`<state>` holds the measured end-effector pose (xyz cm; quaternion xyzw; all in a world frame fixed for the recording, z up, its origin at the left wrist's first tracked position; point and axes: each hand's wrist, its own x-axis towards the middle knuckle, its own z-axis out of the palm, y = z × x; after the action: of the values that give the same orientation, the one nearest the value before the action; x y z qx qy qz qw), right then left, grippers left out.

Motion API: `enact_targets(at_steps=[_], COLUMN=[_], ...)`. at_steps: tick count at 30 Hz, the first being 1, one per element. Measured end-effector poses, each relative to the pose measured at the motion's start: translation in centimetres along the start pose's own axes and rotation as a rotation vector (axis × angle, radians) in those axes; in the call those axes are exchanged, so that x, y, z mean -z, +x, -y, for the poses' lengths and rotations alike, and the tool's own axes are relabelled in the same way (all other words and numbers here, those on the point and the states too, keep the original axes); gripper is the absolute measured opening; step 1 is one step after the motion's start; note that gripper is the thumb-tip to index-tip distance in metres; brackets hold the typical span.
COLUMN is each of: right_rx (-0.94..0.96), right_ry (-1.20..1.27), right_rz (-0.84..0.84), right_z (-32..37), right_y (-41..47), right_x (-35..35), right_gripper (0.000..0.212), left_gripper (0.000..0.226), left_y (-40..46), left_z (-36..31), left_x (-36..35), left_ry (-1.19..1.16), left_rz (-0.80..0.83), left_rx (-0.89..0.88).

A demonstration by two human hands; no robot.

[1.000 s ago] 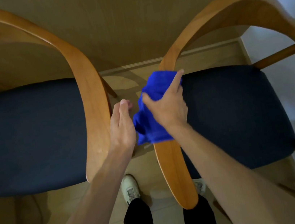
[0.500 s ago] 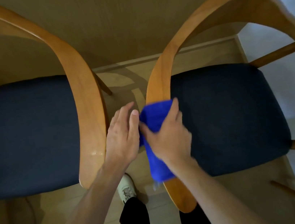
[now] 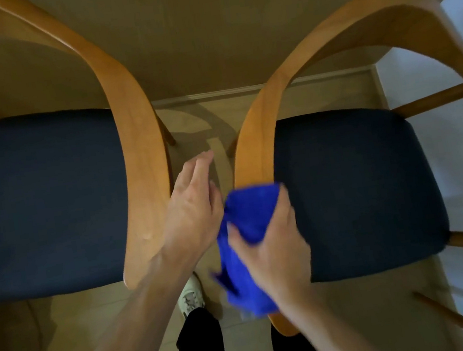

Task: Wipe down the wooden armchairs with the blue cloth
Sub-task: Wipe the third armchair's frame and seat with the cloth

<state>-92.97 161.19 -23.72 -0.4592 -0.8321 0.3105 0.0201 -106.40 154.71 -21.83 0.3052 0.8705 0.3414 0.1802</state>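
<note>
Between two wooden armchairs, the right hand (image 3: 273, 246) has its grip clenched around the blue cloth (image 3: 247, 232), pressing it onto the curved armrest (image 3: 254, 154) of the right armchair (image 3: 354, 188) (the cloth drapes over the rail's edge). The left hand (image 3: 193, 210), fingers relaxed and holding nothing, hovers beside the left armchair (image 3: 140, 146). A white shoe (image 3: 191, 297) shows on the floor (image 3: 97, 328) below.
</note>
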Motion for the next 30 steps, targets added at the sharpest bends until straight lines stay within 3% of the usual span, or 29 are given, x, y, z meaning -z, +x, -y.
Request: enact_targets(at_steps=[3,6,10,17,22,26,30], right_rx=[-0.024,-0.050,-0.027,-0.171,-0.089,-0.064,-0.002], right_ry=[-0.093,-0.096,-0.128,0.084,0.005,-0.108,-0.144], right_rz=[0.098,0.142,0.025,-0.164,-0.185,-0.106,-0.138], right_z=[-3.0,-3.5,0.3,5.5,3.9,1.7,2.1], right_y=[-6.0,-6.2,0.0,15.5,9.7,3.4,5.4], right_x=[0.8,1.0,0.4,-0.2,-0.8,-1.1,-0.7], right_gripper=[0.107,0.109,0.111,0.088,0.095,0.107,0.114], left_gripper=[0.048,0.048,0.046,0.043,0.042,0.040,0.037], left_y=[0.3,0.3,0.1,1.2,2.2,2.5,2.9], left_z=[0.0,0.3,1.1,1.1,0.5,0.0,-0.3], left_x=[-0.5,-0.7,-0.8,-0.5,-0.8,-1.6,-1.8], left_ry=[0.070,0.039,-0.086,-0.171,-0.292,-0.176,-0.118], left_rz=[0.017,0.032,0.014,0.044,0.007,0.049,0.055], left_rx=[-0.043,-0.024,0.106,0.184,0.248,0.161,0.107])
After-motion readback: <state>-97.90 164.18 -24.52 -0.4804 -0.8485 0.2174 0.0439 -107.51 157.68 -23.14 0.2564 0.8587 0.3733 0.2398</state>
